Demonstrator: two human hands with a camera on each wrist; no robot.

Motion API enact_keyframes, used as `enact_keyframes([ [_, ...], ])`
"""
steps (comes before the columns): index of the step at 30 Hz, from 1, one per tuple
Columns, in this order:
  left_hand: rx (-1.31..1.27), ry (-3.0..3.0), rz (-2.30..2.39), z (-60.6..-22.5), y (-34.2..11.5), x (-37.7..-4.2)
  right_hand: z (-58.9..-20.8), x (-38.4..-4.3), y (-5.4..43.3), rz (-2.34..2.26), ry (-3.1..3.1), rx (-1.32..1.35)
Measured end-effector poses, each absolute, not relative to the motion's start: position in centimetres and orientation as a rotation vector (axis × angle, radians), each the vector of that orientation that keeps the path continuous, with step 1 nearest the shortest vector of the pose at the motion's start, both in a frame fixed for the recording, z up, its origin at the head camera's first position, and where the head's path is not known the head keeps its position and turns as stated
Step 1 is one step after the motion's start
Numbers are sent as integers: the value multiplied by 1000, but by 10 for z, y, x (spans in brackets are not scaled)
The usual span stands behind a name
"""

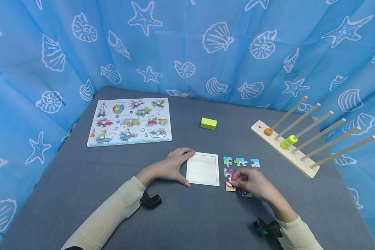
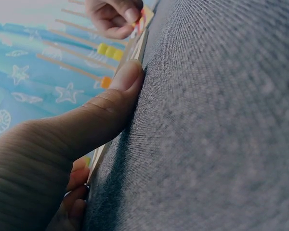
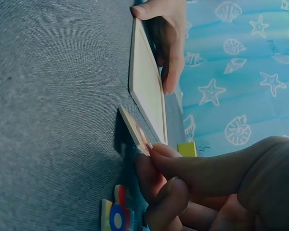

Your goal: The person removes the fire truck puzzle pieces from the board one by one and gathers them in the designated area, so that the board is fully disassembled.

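Note:
A square wooden puzzle tray lies flat on the grey table in front of me. My left hand holds its left side, thumb at the near corner and fingers at the far one. Right of the tray, my right hand pinches a jigsaw puzzle piece between thumb and fingertips. In the right wrist view this piece is tilted, one edge lifted above the cloth. Other jigsaw pieces lie around and partly under the right hand, including a blue-and-red one.
A peg board with vehicle pictures lies at the back left. Behind the tray is a yellow-green block. A wooden stacking rack with upright rods and a few beads stands at the right. A blue shell-patterned curtain hangs behind the table.

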State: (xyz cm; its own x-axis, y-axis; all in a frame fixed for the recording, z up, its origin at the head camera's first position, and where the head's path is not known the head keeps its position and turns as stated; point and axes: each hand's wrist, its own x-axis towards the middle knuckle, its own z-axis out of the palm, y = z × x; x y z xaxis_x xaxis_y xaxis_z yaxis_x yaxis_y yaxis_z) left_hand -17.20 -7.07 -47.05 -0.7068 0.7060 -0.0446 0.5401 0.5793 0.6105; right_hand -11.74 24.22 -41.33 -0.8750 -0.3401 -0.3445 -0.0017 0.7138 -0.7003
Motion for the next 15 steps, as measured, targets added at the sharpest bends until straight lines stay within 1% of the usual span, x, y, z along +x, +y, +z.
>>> enact_keyframes([
  [15,1033,2525,846,-469,-71,-172,-416,-116,242,-960,2491,-304],
])
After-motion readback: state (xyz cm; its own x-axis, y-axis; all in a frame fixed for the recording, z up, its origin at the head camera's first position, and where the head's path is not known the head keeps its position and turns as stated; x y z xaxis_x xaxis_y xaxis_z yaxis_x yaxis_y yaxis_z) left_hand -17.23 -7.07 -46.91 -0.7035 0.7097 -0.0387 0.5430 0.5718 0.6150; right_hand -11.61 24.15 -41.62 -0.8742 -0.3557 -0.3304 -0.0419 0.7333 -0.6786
